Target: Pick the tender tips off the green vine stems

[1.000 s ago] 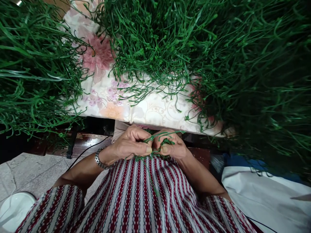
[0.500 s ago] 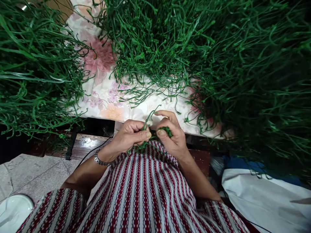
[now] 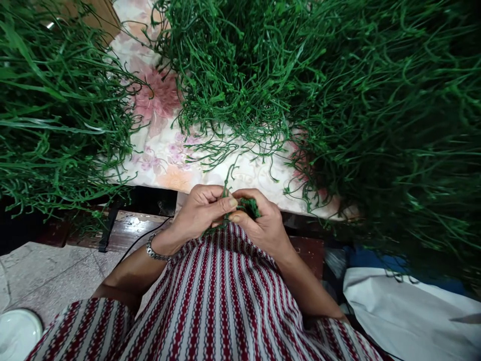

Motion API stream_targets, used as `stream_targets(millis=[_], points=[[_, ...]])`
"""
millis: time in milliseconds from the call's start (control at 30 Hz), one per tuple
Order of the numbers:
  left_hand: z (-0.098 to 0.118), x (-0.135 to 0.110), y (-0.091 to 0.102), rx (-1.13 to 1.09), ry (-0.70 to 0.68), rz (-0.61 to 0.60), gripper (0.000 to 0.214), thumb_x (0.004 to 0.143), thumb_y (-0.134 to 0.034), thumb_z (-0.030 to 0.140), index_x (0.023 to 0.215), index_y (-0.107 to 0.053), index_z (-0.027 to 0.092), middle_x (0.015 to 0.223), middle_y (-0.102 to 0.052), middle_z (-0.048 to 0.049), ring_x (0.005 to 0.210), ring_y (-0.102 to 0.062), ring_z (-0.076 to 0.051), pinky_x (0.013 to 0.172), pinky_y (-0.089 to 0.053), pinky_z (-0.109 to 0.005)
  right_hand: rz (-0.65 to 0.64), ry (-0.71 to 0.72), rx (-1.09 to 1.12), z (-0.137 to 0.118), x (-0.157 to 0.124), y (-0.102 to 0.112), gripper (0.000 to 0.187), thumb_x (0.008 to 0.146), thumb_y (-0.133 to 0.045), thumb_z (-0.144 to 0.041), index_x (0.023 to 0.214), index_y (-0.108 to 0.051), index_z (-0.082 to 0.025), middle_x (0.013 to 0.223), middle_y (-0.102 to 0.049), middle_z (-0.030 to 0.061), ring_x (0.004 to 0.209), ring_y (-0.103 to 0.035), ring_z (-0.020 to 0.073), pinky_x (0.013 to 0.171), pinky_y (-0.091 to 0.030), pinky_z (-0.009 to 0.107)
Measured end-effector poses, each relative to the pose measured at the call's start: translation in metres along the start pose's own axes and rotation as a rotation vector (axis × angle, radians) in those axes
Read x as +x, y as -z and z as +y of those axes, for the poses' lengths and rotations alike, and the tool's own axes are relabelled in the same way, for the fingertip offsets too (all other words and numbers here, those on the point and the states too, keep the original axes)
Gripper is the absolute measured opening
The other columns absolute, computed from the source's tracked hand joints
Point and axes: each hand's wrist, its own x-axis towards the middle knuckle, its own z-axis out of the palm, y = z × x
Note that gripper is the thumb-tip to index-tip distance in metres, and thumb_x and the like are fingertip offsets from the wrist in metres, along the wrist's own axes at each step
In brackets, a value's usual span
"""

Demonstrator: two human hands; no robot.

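Head view, looking down at lap; left hand point(image 3: 199, 213) and right hand point(image 3: 263, 225) meet just above the striped garment point(image 3: 225, 301), thumbs touching tip to tip; both hands curled tight, fingers closed in a pinch on one green sprig point(image 3: 246, 204); sprig sits between the two thumbs, a small bunched tuft of it against the right hand's forefinger, one thin stem end poking up from the left fingers, a bit of green hanging below the left thumb onto the garment; palms not visible, backs of hands face camera.

Metal wristband point(image 3: 154, 250) on left wrist; both forearms bare, elbows out to the sides.

Floral cloth point(image 3: 169, 155) spread on the surface just beyond the hands, pink and peach flowers on cream; big heap of green stems point(image 3: 338, 100) covers the cloth from centre to right edge, loose strands trailing near the hands but not touching them; second heap of stems point(image 3: 56, 115) at left, apart from the first with cloth showing between.

Dark wooden ledge point(image 3: 128, 225) under the cloth edge at left; black cable point(image 3: 139, 239) runs across it toward the left wrist; grey tiled floor point(image 3: 48, 271) lower left with a white dish point(image 3: 17, 333) at the corner, partly cut off; white sheet point(image 3: 406, 311) lower right, blue material just behind it, blurred
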Motion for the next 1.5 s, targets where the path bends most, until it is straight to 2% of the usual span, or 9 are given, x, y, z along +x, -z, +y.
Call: stream_targets(millis=[100, 200, 333, 500, 633, 733, 1000, 1300, 1500], points=[[0.001, 0.0, 0.005, 0.277, -0.186, -0.034, 0.032, 0.078, -0.061, 0.035, 0.058, -0.051, 0.013, 0.052, -0.035, 0.0053, 0.046, -0.029, -0.004, 0.043, -0.023, -0.019, -0.001, 0.067, -0.116, 0.002, -0.002, -0.001, 0.013, 0.086, -0.055, -0.031, 0.09, -0.054, -0.018, 0.077, -0.059, 0.0007, 0.068, -0.053, 0.0107, 0.063, -0.041, 0.022], [0.007, -0.001, 0.012, 0.509, -0.302, -0.185, 0.032, 0.08, -0.058, 0.026, 0.054, -0.044, 0.013, 0.053, -0.032, 0.0048, 0.051, -0.029, -0.005, 0.047, -0.022, -0.021, -0.111, 0.172, -0.153, 0.003, -0.002, 0.003, 0.025, 0.089, -0.049, -0.031, 0.069, -0.048, -0.017, 0.061, -0.045, -0.0024, 0.057, -0.041, 0.0091, 0.057, -0.035, 0.022], [0.007, -0.003, 0.016, 0.325, -0.193, -0.514, 0.036, 0.079, -0.059, 0.028, 0.051, -0.041, 0.014, 0.051, -0.028, 0.0051, 0.049, -0.025, -0.005, 0.045, -0.02, -0.021, -0.364, 0.349, 0.075, 0.006, 0.002, 0.008, 0.037, 0.09, -0.048, -0.034, 0.058, -0.037, -0.018, 0.055, -0.034, -0.0044, 0.052, -0.034, 0.0082, 0.054, -0.031, 0.022], [-0.003, -0.005, 0.01, -0.13, 0.025, -0.272, 0.032, 0.071, -0.066, 0.04, 0.06, -0.05, 0.015, 0.046, -0.035, 0.0062, 0.039, -0.028, -0.005, 0.037, -0.022, -0.019, -0.402, 0.337, 0.467, 0.014, 0.002, 0.007, 0.031, 0.089, -0.049, -0.038, 0.066, -0.05, -0.017, 0.057, -0.047, -0.002, 0.055, -0.045, 0.009, 0.056, -0.038, 0.023], [0.0, -0.001, 0.008, -0.126, -0.089, -0.092, 0.029, 0.069, -0.07, 0.038, 0.061, -0.055, 0.014, 0.051, -0.045, 0.0031, 0.043, -0.038, -0.006, 0.04, -0.031, -0.019, -0.131, 0.187, 0.387, 0.012, 0.003, 0.012, 0.022, 0.088, -0.051, -0.036, 0.076, -0.057, -0.018, 0.076, -0.053, 0.003, 0.07, -0.051, 0.0129, 0.064, -0.042, 0.027], [-0.001, 0.002, 0.006, -0.022, -0.151, -0.05, 0.027, 0.072, -0.068, 0.037, 0.062, -0.059, 0.014, 0.056, -0.049, 0.0016, 0.048, -0.041, -0.007, 0.045, -0.034, -0.02, -0.083, 0.112, 0.251, 0.006, 0.005, 0.013, 0.024, 0.088, -0.05, -0.037, 0.076, -0.057, -0.018, 0.102, -0.055, 0.0091, 0.093, -0.052, 0.0186, 0.08, -0.042, 0.034], [-0.017, 0.01, -0.007, 0.146, -0.498, 0.301, 0.016, 0.076, -0.066, 0.03, 0.066, -0.067, 0.019, 0.066, -0.048, 0.0002, 0.068, -0.046, -0.012, 0.064, -0.038, -0.024, 0.082, -0.137, 0.374, 0.003, 0.001, -0.012, 0.02, 0.078, -0.065, -0.03, 0.087, -0.051, -0.02, 0.076, -0.051, -0.0035, 0.067, -0.046, 0.0088, 0.063, -0.038, 0.02], [-0.017, 0.013, -0.014, 0.108, -0.508, 0.311, 0.007, 0.074, -0.069, 0.027, 0.07, -0.072, 0.022, 0.074, -0.052, -0.0019, 0.082, -0.049, -0.014, 0.073, -0.041, -0.024, 0.127, -0.263, 0.397, 0.005, -0.002, -0.021, 0.02, 0.077, -0.064, -0.034, 0.079, -0.053, -0.018, 0.069, -0.047, -0.0039, 0.062, -0.041, 0.008, 0.06, -0.037, 0.02], [-0.008, 0.011, -0.018, -0.177, -0.363, 0.151, 0.011, 0.074, -0.068, 0.024, 0.065, -0.068, 0.017, 0.07, -0.054, -0.0001, 0.063, -0.046, -0.009, 0.058, -0.038, -0.02, 0.04, -0.148, 0.525, 0.012, -0.002, -0.015, 0.019, 0.082, -0.059, -0.035, 0.076, -0.054, -0.017, 0.072, -0.048, -0.0014, 0.067, -0.045, 0.0095, 0.064, -0.038, 0.023]])
